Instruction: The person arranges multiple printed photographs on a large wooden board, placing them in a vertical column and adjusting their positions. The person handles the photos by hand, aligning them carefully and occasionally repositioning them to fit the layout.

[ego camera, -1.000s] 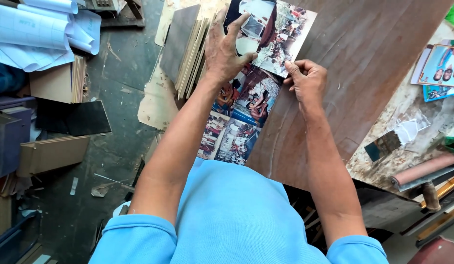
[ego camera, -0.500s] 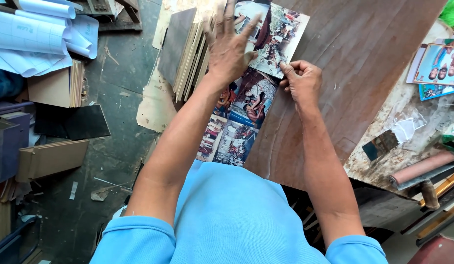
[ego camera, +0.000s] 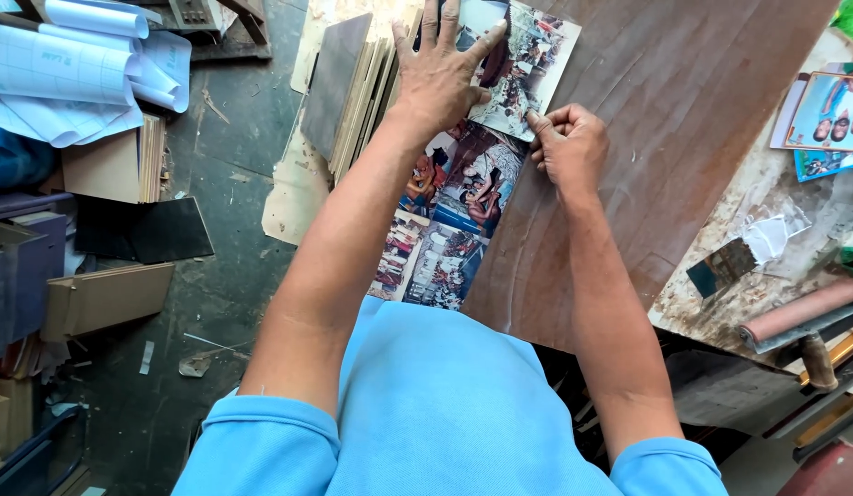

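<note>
Brown wooden board, left hand spread flat on photo print, right hand pinching its edge

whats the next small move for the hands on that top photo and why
Probably press the top photo flat with the left hand while the right hand smooths down its lower corner. The left palm lies spread on the print, the right fingertips pinch its edge, and the print sits skewed to the photo strip below it on the brown board.
</note>
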